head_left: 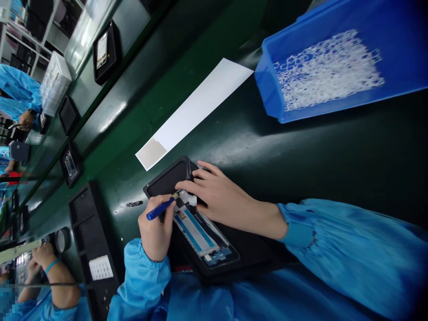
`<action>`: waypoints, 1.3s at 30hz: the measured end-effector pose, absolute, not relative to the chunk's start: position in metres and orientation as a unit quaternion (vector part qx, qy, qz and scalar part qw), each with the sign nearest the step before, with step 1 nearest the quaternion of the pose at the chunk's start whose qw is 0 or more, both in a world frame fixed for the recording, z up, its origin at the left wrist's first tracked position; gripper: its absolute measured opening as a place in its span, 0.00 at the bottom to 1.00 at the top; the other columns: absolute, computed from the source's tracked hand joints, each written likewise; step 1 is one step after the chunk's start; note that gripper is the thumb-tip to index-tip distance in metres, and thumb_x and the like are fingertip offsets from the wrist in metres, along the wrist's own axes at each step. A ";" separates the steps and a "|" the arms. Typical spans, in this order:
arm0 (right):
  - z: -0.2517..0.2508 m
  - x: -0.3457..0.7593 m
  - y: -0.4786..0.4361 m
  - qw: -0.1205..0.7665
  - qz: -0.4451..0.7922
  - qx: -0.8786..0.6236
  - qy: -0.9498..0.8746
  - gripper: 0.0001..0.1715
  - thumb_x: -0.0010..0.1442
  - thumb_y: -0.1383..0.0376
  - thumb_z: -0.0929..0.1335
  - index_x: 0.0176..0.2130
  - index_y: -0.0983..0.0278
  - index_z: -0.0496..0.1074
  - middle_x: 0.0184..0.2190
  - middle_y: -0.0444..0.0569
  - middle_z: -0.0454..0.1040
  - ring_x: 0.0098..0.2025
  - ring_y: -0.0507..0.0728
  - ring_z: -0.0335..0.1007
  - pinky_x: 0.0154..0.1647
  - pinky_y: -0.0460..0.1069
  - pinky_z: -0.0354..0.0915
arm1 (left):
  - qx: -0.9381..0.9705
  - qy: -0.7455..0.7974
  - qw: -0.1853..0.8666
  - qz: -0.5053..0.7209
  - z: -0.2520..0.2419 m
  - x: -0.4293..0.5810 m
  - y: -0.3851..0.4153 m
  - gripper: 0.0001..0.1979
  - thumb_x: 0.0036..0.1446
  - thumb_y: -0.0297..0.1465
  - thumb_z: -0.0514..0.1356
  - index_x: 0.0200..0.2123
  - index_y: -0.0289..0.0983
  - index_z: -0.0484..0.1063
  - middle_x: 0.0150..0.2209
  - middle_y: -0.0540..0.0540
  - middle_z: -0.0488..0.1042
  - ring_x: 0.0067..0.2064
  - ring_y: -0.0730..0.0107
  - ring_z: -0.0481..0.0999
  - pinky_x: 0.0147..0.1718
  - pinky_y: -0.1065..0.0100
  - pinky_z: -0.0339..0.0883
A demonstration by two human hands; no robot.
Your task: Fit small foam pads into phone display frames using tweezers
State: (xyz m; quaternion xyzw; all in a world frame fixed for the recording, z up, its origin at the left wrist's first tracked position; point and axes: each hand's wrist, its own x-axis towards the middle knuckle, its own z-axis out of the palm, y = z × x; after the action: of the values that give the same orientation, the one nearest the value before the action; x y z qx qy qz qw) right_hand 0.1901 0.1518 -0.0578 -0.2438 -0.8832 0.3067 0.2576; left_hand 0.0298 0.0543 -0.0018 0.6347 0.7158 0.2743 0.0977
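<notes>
My left hand is closed around a blue pen-like tool, its pale end pointing at the top of a phone frame. The frame carries two blue strips and lies tilted in a black holder. Over the frame's upper end rests my right hand, palm down with its fingers spread; the fingertips reach the holder's edge and a small white piece. Whether those fingers press on the piece is hard to make out. A black holder part lies behind my fingers.
A blue bin holds many white ring-like pieces. A white strip of paper lies on the green bench. On the left are a compartmented black tray and several black holders by a conveyor. A co-worker's hands show at lower left.
</notes>
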 end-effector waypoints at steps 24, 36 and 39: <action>-0.058 0.189 0.156 0.274 0.312 -0.238 -0.878 0.19 0.57 0.77 0.61 0.45 0.62 0.69 0.40 0.50 0.77 0.40 0.59 0.70 0.64 0.68 0.53 | 0.710 0.686 0.020 0.159 -0.011 0.013 0.035 0.15 0.58 0.21 0.54 0.44 0.40 0.74 0.29 0.50 0.68 0.29 0.73 0.70 0.28 0.72 0.64; -0.054 0.197 0.168 0.405 0.416 -0.274 -0.767 0.18 0.69 0.66 0.60 0.55 0.58 0.69 0.39 0.49 0.77 0.38 0.57 0.74 0.43 0.55 0.72 | 0.720 0.691 0.065 -0.010 -0.021 0.017 0.041 0.20 0.61 0.25 0.55 0.55 0.44 0.70 0.34 0.50 0.71 0.30 0.71 0.74 0.28 0.71 0.66; -0.047 0.200 0.182 0.417 0.448 -0.346 -0.711 0.18 0.70 0.58 0.60 0.53 0.58 0.72 0.37 0.50 0.74 0.34 0.56 0.73 0.34 0.51 0.71 | 0.715 0.693 0.087 -0.023 -0.021 0.017 0.039 0.21 0.63 0.26 0.54 0.58 0.45 0.68 0.35 0.49 0.72 0.31 0.70 0.75 0.31 0.69 0.69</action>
State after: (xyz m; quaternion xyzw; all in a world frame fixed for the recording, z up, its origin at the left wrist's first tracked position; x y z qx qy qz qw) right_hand 0.1999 0.1821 -0.0467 -0.3456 -0.7114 0.4476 0.4173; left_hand 0.0169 0.0395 -0.0214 0.7154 0.6929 -0.0232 0.0874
